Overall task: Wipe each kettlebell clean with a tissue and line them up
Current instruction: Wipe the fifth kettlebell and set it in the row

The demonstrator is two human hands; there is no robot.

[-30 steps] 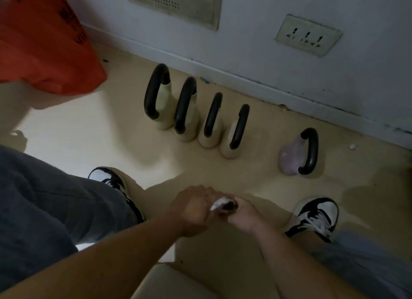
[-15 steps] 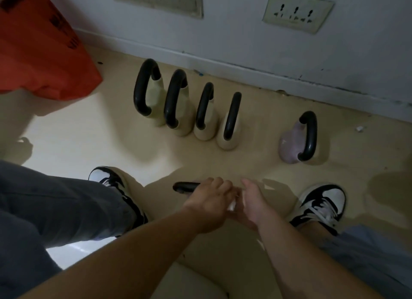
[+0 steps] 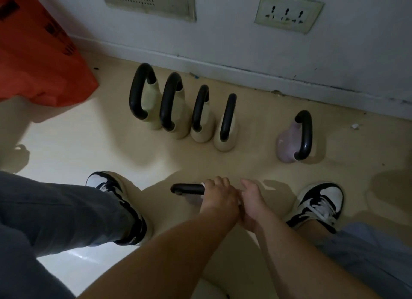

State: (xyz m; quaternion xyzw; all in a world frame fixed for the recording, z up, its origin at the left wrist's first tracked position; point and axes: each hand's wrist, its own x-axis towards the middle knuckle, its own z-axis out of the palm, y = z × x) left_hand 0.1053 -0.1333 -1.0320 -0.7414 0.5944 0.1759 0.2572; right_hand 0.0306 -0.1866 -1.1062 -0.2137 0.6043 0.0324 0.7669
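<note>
Four cream kettlebells [image 3: 200, 118] with black handles stand side by side in a row near the wall. A purple kettlebell [image 3: 286, 146] stands apart to their right. Between my shoes a third kind of sight: another kettlebell [image 3: 187, 188], only its black handle and a bit of purplish body showing. My left hand [image 3: 219, 196] curls round that handle, with a sliver of white tissue [image 3: 202, 184] at its fingers. My right hand [image 3: 252, 200] presses against the left from the right; its fingers are hidden behind it.
An orange bag [image 3: 38, 58] lies at the back left. The wall with a skirting board [image 3: 223, 64] and a socket [image 3: 287, 12] runs behind the row. My shoes [image 3: 318, 204] and legs flank my hands. A white scrap [image 3: 355, 126] lies far right.
My hands have moved forward and lower; the left hand has slid along the black handle, which now sticks out to its left. The tissue is mostly covered now.
</note>
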